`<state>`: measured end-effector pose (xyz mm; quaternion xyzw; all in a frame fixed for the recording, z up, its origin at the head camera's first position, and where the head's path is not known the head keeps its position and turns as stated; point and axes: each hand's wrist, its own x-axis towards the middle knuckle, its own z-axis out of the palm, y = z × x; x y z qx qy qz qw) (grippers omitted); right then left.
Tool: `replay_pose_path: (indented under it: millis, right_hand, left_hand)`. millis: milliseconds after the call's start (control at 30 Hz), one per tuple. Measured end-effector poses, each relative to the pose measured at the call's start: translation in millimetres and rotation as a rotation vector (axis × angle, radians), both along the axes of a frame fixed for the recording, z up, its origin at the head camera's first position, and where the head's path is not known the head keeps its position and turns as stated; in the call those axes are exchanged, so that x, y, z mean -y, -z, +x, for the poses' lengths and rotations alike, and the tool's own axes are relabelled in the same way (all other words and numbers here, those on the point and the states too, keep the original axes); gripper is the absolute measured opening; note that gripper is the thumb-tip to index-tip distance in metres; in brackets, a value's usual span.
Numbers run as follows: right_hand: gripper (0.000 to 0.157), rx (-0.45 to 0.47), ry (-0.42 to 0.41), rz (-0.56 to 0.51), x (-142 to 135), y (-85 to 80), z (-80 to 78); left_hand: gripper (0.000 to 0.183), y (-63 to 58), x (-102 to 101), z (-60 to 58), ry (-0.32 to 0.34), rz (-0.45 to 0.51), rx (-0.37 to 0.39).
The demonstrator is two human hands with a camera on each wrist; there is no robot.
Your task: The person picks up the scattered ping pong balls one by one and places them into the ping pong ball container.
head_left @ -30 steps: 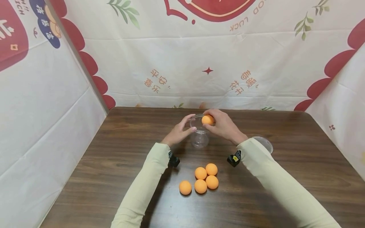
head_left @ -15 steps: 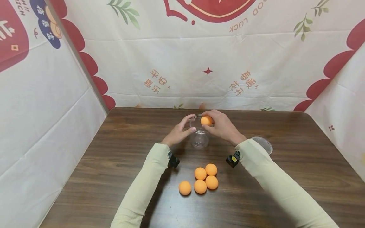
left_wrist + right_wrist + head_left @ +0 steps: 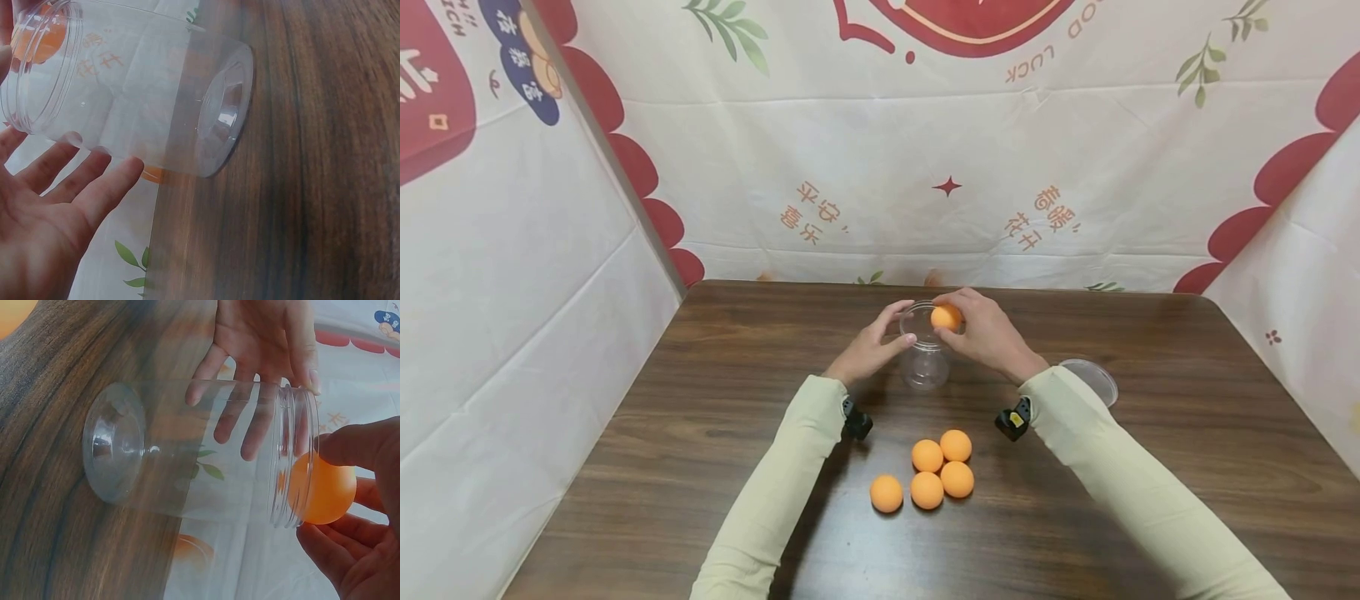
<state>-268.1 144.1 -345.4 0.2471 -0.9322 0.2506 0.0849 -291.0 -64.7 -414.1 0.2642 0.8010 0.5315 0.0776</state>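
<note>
A clear plastic jar (image 3: 925, 372) stands upright on the table, its threaded mouth facing up. My left hand (image 3: 867, 350) holds it from the left, thumb at the rim; in the left wrist view that hand's fingers (image 3: 103, 187) lie along the jar's side. At the right of the mouth, my right hand (image 3: 991, 335) pinches an orange ping-pong ball (image 3: 945, 317) between thumb and fingers. Seen from the right wrist, the ball (image 3: 334, 490) sits right at the rim, partly overlapping the threads. The jar's see-through body (image 3: 187, 450) shows no ball at its bottom.
Several orange ping-pong balls (image 3: 927, 491) lie on the brown wooden table (image 3: 700, 467) nearer the person, one slightly apart on the left. A clear round lid (image 3: 1093, 382) rests beyond the right forearm, partly covered by the sleeve. A printed white cloth (image 3: 880, 167) hangs behind.
The ball in my right hand shifts only very slightly at the jar's mouth. Both hands, the jar and the loose balls stay practically in place.
</note>
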Motion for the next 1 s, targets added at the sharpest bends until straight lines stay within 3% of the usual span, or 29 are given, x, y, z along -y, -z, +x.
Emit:
replay_pose_path:
  millis: [400, 433, 633, 667, 1000]
  right_hand:
    - [0.044, 0.017, -0.001, 0.019, -2.9, 0.5, 2.1]
    - [0.044, 0.019, 0.0, 0.019, -2.7, 0.5, 2.2]
    - [0.043, 0.002, 0.009, 0.027, -5.2, -0.3, 2.3]
    - [0.043, 0.0, 0.007, 0.025, -5.7, -0.4, 2.6]
    - [0.041, -0.023, -0.018, 0.013, -4.8, 1.6, 2.5]
  left_hand:
    - [0.057, 1.3, -1.0, 0.0, 0.017, 0.007, -0.007]
    - [0.058, -3.3, -0.8, 2.8, 0.022, 0.005, -0.001]
    - [0.059, -5.4, -3.0, 2.4, 0.038, 0.002, -0.001]
    - [0.058, -0.8, -3.2, -0.4, 0.035, 0.002, -0.006]
    - [0.058, -0.5, 0.8, 0.9, 0.02, 0.007, -0.009]
